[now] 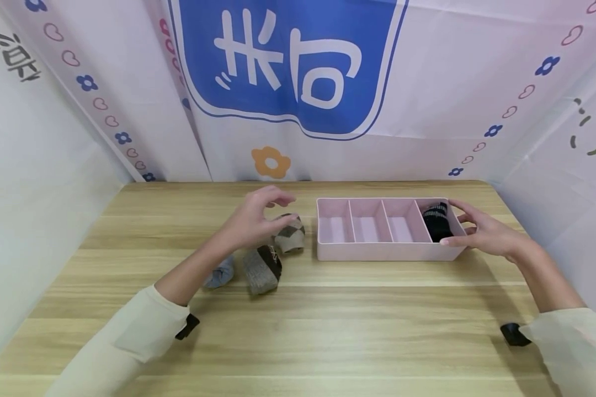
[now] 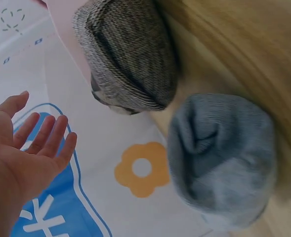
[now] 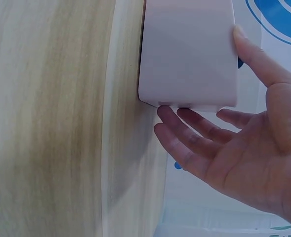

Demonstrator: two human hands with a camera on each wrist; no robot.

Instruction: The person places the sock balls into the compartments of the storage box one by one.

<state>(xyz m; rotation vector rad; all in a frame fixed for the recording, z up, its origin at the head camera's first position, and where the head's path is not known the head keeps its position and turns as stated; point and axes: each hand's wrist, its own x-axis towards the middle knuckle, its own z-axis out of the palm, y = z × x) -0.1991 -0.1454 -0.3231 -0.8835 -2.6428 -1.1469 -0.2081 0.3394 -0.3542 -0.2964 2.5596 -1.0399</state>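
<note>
My left hand (image 1: 250, 220) reaches over the argyle-patterned sock bundle (image 1: 292, 237), thumb and fingers spread apart and holding nothing. Just below it lie a grey-and-dark sock bundle (image 1: 262, 270) and a blue-grey one (image 1: 221, 273), partly hidden by the wrist. In the left wrist view the blue-grey sock bundle (image 2: 222, 158) shows its folded opening. My right hand (image 1: 491, 231) holds the right end of a pink divided box (image 1: 372, 252), thumb at the front corner and fingers along the end wall. Inside the rightmost compartment sits a black sock bundle (image 1: 436, 223) with pale stripes.
The box stands on a wooden table (image 1: 328, 331), near its back edge. A printed cloth (image 1: 427, 82) hangs behind the table, with white sheets (image 1: 40, 176) on both sides. The other compartments show their bare pink bottoms.
</note>
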